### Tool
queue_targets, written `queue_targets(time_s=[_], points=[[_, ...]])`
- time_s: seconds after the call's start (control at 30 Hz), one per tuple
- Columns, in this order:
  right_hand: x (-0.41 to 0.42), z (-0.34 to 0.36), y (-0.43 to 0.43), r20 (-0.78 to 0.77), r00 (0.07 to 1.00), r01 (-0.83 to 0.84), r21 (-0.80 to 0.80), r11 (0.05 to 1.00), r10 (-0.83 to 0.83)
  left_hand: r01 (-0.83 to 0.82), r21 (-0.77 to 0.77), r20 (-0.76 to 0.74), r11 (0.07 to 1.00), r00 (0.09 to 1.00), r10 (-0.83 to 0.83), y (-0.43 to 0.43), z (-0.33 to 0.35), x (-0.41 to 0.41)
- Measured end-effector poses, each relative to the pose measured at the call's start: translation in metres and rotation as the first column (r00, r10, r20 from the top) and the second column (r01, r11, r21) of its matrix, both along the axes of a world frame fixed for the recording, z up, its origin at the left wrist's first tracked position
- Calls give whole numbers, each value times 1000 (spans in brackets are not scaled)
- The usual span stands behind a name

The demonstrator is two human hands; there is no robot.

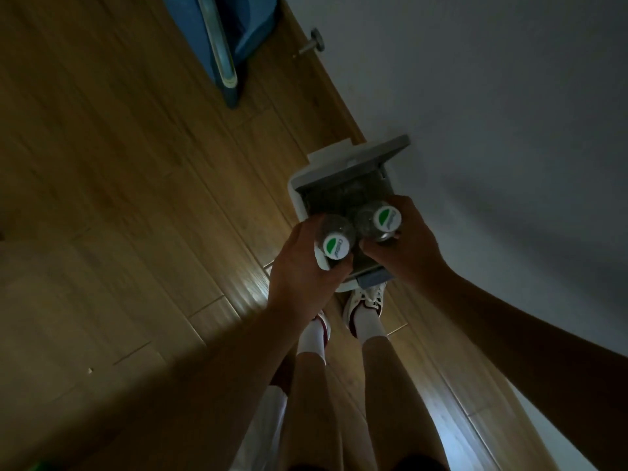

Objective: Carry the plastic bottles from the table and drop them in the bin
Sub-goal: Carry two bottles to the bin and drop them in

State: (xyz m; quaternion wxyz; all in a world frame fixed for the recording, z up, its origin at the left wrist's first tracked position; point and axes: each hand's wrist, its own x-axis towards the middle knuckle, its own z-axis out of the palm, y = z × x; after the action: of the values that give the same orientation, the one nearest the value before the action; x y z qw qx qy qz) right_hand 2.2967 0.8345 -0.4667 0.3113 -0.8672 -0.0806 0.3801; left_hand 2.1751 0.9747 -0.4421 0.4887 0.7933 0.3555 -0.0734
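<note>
Bottles [336,246] stand upright, caps toward me, one clasped in my left grip [299,266], one in my right grip [404,246], both above the open bin [306,185]

Printed on the round white cap [336,248] of the clear plastic bottle [334,227] in the left grip [299,270]: a green leaf-shaped mark with one short grey word along its edge, opening with what looks like a "C", the remaining letters too blurred to read. Same green mark and same grey word on the white cap [386,219] of the second clear plastic bottle [365,223], in the right grip [407,246].
</note>
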Motion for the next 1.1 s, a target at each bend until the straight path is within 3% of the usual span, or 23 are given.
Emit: queue_targets(time_s=[0.2, 0.5, 0.63, 0.87, 1.0, 1.1], points=[[5, 0, -2, 5, 997, 74, -39, 996, -74, 13, 114, -25, 993, 1000, -10, 1, 0, 10], [-3, -7, 2, 5, 997, 75, 2, 997, -75, -41, 38, -2, 998, 999, 41, -10, -6, 21], [-6, -2, -2, 34, 997, 73, -3, 997, -72, 9, 48, 23, 999, 1000, -10, -11, -7, 16], [-12, -3, -18, -8, 998, 55, -73, 996, -56, 114, 116, -114, 987, 988, -101, -1, -8, -9], [-18, 10, -28, -220, 974, 30, -137, 990, -60, 118, 77, -273, 990, 958, -92, 16, 9, -34], [-28, 30, -41, -277, 961, -30, -172, 985, -19, 24, 52, -337, 998, 941, -5, 30, 40, -52]])
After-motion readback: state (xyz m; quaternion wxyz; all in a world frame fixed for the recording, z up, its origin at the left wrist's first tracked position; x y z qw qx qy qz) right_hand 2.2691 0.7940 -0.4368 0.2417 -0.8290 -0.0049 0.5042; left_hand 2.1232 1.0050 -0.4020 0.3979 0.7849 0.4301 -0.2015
